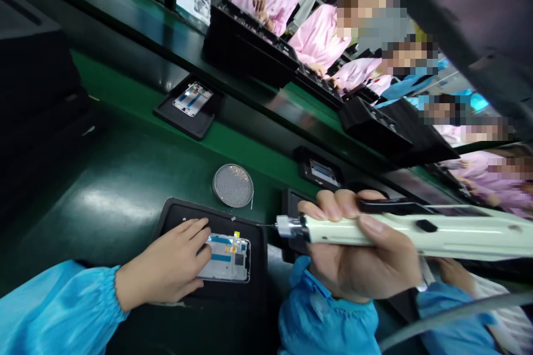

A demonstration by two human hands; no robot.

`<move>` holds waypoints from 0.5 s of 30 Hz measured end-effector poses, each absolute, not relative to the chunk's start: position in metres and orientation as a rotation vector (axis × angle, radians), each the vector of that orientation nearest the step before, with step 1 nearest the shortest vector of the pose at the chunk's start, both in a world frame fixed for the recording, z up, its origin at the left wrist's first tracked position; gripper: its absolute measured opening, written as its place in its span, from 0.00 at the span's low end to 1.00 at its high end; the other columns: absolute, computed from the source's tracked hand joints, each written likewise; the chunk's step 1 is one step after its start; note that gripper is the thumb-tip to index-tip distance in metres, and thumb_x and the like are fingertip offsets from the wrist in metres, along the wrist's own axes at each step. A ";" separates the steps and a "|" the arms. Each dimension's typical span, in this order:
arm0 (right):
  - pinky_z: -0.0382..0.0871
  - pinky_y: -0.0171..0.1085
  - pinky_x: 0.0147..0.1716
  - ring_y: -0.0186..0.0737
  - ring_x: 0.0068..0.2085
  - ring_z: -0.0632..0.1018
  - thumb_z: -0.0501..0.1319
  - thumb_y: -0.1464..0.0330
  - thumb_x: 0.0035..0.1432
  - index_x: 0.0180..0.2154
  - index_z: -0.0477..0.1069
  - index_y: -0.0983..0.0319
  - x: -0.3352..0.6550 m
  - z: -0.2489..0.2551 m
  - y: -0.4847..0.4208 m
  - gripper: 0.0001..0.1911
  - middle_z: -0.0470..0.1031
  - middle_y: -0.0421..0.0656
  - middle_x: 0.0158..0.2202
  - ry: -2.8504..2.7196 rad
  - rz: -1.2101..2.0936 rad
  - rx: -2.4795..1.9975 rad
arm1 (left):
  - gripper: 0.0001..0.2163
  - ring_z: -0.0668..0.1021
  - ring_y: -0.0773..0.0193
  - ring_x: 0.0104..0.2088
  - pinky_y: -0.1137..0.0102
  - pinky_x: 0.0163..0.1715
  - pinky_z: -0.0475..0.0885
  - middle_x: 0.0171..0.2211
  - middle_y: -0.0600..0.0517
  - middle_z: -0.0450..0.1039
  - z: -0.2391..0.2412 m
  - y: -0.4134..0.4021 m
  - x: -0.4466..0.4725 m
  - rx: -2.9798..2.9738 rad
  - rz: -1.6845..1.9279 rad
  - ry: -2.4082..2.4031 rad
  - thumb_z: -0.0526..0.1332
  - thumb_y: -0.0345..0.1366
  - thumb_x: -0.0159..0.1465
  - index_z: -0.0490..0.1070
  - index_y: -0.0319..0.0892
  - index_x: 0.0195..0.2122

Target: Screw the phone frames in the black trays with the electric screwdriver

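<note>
My left hand [175, 260] lies with fingers spread over the left end of a phone frame [231, 259], its thumb by the near edge. The frame shows blue strips and a yellow tab, and rests in a black tray [177, 211]. My right hand [362, 258] is wrapped round a pale green electric screwdriver [462, 233], held level. Its thin bit points left, near the tray's right edge; whether a screw is on the tip is too small to tell. Just beyond the tray stands a round clear dish [233, 186] with a dotted, perforated-looking surface.
Further back, another phone frame [194, 99] sits in a black tray, and a third one [323, 172] is to the right. A grey cable [458, 310] crosses the lower right, near a co-worker's blue sleeve [452, 316]. People in pink work behind a rail.
</note>
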State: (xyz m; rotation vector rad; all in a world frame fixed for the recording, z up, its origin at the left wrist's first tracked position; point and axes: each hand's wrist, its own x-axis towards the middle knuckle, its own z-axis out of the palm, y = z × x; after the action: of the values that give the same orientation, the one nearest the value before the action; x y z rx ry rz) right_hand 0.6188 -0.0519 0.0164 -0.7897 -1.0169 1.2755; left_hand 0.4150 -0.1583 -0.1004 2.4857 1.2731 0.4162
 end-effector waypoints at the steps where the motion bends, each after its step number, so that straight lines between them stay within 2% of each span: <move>1: 0.62 0.35 0.26 0.32 0.26 0.64 0.64 0.71 0.46 0.33 0.75 0.56 0.616 0.009 -0.057 0.08 0.58 0.36 0.23 -1.053 1.307 -0.796 | 0.21 0.69 0.38 0.63 0.48 0.61 0.67 0.58 0.34 0.71 -0.100 -0.158 0.415 2.504 0.394 1.266 0.69 0.41 0.59 0.73 0.34 0.49; 6: 0.69 0.40 0.31 0.36 0.29 0.73 0.67 0.70 0.52 0.37 0.74 0.57 0.602 -0.040 -0.080 0.09 0.70 0.38 0.26 -1.260 1.350 -0.948 | 0.22 0.72 0.36 0.60 0.48 0.59 0.69 0.55 0.31 0.73 -0.099 -0.155 0.417 2.587 0.419 1.246 0.70 0.44 0.58 0.75 0.32 0.47; 10: 0.72 0.42 0.32 0.37 0.30 0.74 0.68 0.67 0.54 0.40 0.71 0.59 0.599 -0.062 -0.086 0.11 0.72 0.39 0.29 -1.367 1.283 -1.066 | 0.23 0.75 0.36 0.57 0.50 0.57 0.71 0.52 0.30 0.75 -0.099 -0.155 0.418 2.671 0.496 1.249 0.72 0.45 0.56 0.76 0.30 0.45; 15: 0.73 0.44 0.36 0.37 0.31 0.75 0.67 0.67 0.56 0.41 0.71 0.59 0.600 -0.066 -0.086 0.10 0.73 0.40 0.31 -1.417 1.244 -1.078 | 0.24 0.76 0.37 0.55 0.52 0.56 0.72 0.51 0.30 0.75 -0.098 -0.157 0.420 2.696 0.525 1.262 0.72 0.46 0.55 0.76 0.30 0.44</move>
State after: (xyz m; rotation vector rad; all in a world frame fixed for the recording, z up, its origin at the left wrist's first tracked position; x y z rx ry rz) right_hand 0.5997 -0.0855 -0.0657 -1.0779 -1.4174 1.2443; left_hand 0.4204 -0.1571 -0.0983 2.6959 1.2623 0.5253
